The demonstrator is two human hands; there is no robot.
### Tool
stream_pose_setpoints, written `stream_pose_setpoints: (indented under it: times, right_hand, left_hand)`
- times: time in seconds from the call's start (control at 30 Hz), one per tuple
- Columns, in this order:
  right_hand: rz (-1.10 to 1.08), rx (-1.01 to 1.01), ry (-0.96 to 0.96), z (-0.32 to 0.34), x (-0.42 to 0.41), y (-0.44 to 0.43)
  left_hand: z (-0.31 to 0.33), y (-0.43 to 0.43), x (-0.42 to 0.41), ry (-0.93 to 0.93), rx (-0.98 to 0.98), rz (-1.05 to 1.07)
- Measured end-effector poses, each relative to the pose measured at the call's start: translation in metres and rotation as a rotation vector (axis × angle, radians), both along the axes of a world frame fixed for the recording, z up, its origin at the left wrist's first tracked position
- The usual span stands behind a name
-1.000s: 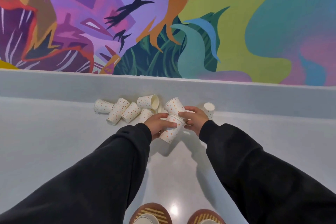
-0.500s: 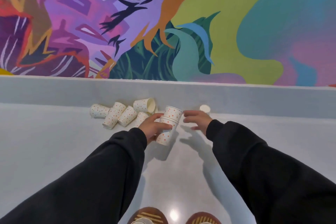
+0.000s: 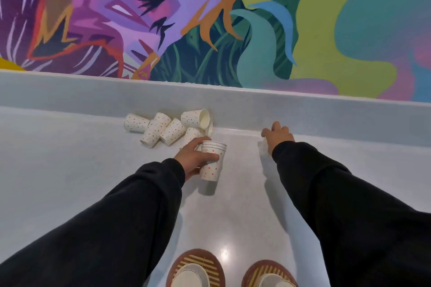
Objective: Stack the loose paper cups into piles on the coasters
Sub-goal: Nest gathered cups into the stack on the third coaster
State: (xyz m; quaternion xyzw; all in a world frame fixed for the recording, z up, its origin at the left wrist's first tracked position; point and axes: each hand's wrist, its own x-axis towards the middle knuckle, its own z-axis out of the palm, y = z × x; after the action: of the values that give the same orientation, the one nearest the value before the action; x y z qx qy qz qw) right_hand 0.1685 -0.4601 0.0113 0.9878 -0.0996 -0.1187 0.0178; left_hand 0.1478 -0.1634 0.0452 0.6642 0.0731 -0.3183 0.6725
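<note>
A painted mural [image 3: 233, 18] of purple, green and teal shapes fills the far wall, ending at the raised back lip [image 3: 303, 109] of the pale grey counter [image 3: 70, 182]. The lip runs the whole width and closes off the far side. The counter's left and right stretches lie open, with a broad bare strip down the middle between the two black sleeves.

The left sleeve [image 3: 105, 228] and right sleeve [image 3: 349, 205] reach forward from the bottom corners. At the near edge sit two round brown coasters, the left coaster [image 3: 173, 270] and the right coaster [image 3: 250, 272], each carrying a white cup seen from above, cut off by the frame.

A cluster of loose cups [image 3: 168, 129], white with orange dots, lies on its sides tight against the back lip, left of centre, the cups touching one another.

The left hand [image 3: 193, 158] is wrapped around a nested stack of cups [image 3: 213, 161], thumb across the front and fingers behind; the stack stands upright, its rims showing as several rings at the top, just in front of the cluster. Whether its base touches the counter cannot be told.

The right hand [image 3: 277, 135] reaches toward the lip, well apart from the stack, fingers curled down over a single cup [image 3: 263, 149], most of which hides beneath the palm. How firmly it grips cannot be told.
</note>
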Motion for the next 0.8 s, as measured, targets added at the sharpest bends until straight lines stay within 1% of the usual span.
stream_pose_setpoints:
  times: [0.07,0.1,0.2,0.27,0.33,0.4,0.47,0.63,0.7,0.8]
  right_hand:
    - [-0.041,0.153,0.038,0.004,-0.001,0.005]
    - [-0.076,0.273,0.019,0.008,-0.001,0.008]
    - [-0.238,0.746,-0.181,0.027,-0.007,0.023]
    - [-0.340,1.014,-0.279,0.043,-0.011,0.034]
    - [-0.421,1.250,-0.272,0.058,-0.014,0.041]
    - [-0.456,1.424,-0.215,0.071,-0.016,0.046]
    - [-0.510,1.547,-0.198,0.078,-0.020,0.049]
    - [-0.581,1.750,-0.232,0.087,-0.033,0.052]
    - [-0.578,1.772,-0.256,0.087,-0.037,0.053]
    - [-0.549,1.744,-0.259,0.084,-0.048,0.053]
  left_hand:
    - [0.003,0.001,0.000,-0.002,0.012,0.001]
    - [0.003,0.002,0.000,-0.009,0.024,0.002]
    - [0.004,0.001,0.002,-0.038,0.057,-0.011]
    - [0.007,-0.004,0.001,-0.060,0.072,-0.027]
    - [0.011,-0.012,0.000,-0.078,0.076,-0.036]
    - [0.016,-0.023,-0.003,-0.082,0.064,-0.045]
    - [0.022,-0.035,-0.006,-0.089,0.056,-0.064]
    - [0.032,-0.056,-0.015,-0.099,0.021,-0.079]
    - [0.036,-0.061,-0.017,-0.110,0.003,-0.082]
    - [0.041,-0.065,-0.020,-0.133,-0.015,-0.083]
